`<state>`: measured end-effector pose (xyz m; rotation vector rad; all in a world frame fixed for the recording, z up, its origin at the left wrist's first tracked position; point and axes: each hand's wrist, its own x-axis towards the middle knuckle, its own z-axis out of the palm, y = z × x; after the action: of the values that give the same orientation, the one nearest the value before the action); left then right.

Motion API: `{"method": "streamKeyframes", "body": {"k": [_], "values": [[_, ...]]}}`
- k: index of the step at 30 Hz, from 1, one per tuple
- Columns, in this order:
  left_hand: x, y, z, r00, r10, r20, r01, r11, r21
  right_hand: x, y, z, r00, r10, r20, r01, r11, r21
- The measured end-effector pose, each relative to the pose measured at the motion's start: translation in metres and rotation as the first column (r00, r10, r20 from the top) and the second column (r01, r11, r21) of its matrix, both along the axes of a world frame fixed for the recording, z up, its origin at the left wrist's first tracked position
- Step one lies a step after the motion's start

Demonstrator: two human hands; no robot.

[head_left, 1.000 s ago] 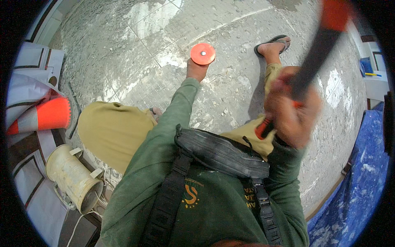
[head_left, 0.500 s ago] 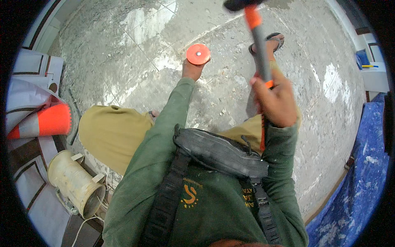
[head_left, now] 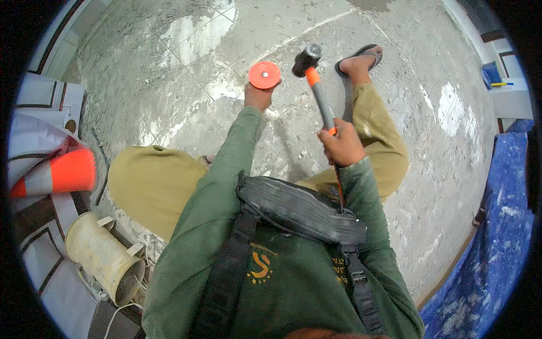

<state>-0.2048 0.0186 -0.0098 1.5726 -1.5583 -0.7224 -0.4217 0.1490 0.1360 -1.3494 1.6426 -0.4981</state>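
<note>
My left hand (head_left: 259,99) is wrapped round a chisel (head_left: 265,75), seen end-on by its round orange hand guard and small metal striking end. The guard hides the fingers in part and the blade below. Gripped in my right hand (head_left: 345,144) is a club hammer (head_left: 322,101) with a grey and orange handle. Its dark metal head is up to the right of the chisel guard, apart from it. Below both tools lies a rough grey tiled floor (head_left: 305,135), with white patches and loose chips.
An orange and white traffic cone (head_left: 70,171) lies at the left on printed sheeting. Nearer me is a dirty cream cylinder (head_left: 101,248) with a white cord (head_left: 116,311). A thin dark bar (head_left: 103,175) rests by my left knee. Blue sheeting (head_left: 491,243) runs along the right.
My right hand has brought the hammer down and to the left, its head now nearer the chisel. The left hand and chisel have shifted slightly left in view.
</note>
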Motion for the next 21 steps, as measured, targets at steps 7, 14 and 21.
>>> {"method": "streamKeyframes", "body": {"k": [7,14,21], "values": [[0.003,-0.001,-0.008,1.000,-0.003,-0.029,0.005,0.999,0.047,0.009,-0.004,0.117,0.927,-0.147,0.346,0.200,0.972,-0.124],[-0.007,-0.008,-0.005,0.999,-0.049,0.004,0.048,0.995,0.087,0.026,-0.038,0.087,0.996,-0.004,0.089,0.059,0.781,-0.622],[-0.012,-0.002,0.003,0.997,-0.074,0.014,0.074,0.997,-0.029,0.020,-0.010,0.017,0.997,0.014,0.074,-0.022,0.994,0.104]]}}
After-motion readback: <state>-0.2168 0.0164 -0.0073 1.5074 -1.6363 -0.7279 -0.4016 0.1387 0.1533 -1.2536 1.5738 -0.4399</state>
